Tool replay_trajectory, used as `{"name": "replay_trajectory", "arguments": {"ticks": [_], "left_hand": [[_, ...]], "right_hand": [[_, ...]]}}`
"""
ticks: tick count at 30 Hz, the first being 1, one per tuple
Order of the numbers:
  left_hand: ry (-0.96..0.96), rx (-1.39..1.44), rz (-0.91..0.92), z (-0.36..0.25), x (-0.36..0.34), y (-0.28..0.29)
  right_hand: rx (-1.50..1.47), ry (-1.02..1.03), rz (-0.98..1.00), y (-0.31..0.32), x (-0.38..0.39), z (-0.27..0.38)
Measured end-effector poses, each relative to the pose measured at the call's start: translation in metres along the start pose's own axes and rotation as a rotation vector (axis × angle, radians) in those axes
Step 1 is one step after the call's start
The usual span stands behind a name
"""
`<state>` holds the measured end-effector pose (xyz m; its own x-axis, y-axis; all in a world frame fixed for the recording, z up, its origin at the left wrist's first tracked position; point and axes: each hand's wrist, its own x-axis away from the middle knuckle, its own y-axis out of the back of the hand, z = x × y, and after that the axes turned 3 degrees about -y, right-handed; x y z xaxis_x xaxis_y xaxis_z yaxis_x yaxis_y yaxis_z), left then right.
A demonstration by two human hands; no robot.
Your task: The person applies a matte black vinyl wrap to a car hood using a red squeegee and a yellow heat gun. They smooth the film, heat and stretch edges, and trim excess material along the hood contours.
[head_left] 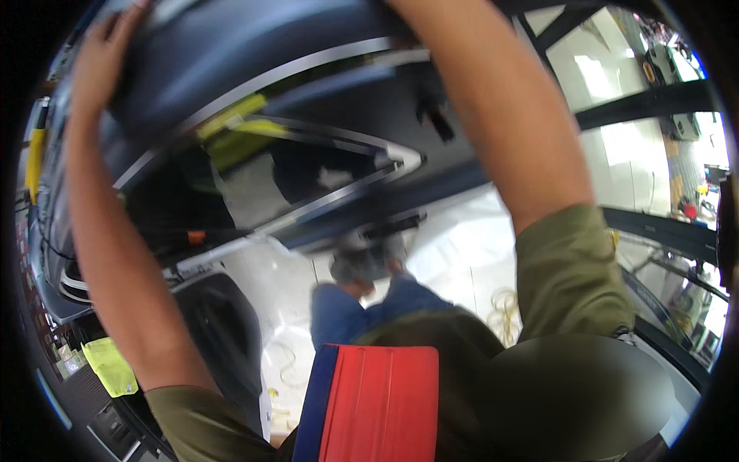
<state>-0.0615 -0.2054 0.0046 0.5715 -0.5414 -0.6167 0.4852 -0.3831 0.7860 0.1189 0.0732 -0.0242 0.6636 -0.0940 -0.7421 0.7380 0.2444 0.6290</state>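
My left hand (105, 50) rests on a large curved dark grey-blue panel (254, 27) at the upper left, fingers apart. My right forearm (500, 115) reaches up over the same panel and leaves the top edge, so that hand is hidden. Below the panel are silver-edged openings with a dark interior and a yellow-green piece (231, 123), too blurred to identify. A red squeegee (377, 404) with a dark blue edge sits at the bottom centre, in front of my body and away from both hands.
A dark curved part (219, 331) stands beside my legs on the white tiled floor (289, 316). Another yellow-green cloth (110, 366) hangs at the lower left. Dark frame bars (650, 231) run along the right, with yellowish strips (504, 316) on the floor.
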Motion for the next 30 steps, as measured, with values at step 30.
{"name": "replay_trajectory", "arguments": {"ticks": [30], "left_hand": [[-0.394, 0.332, -0.356, -0.085, -0.011, 0.007]], "right_hand": [[0.115, 0.274, 0.006, 0.017, -0.051, -0.006]]}}
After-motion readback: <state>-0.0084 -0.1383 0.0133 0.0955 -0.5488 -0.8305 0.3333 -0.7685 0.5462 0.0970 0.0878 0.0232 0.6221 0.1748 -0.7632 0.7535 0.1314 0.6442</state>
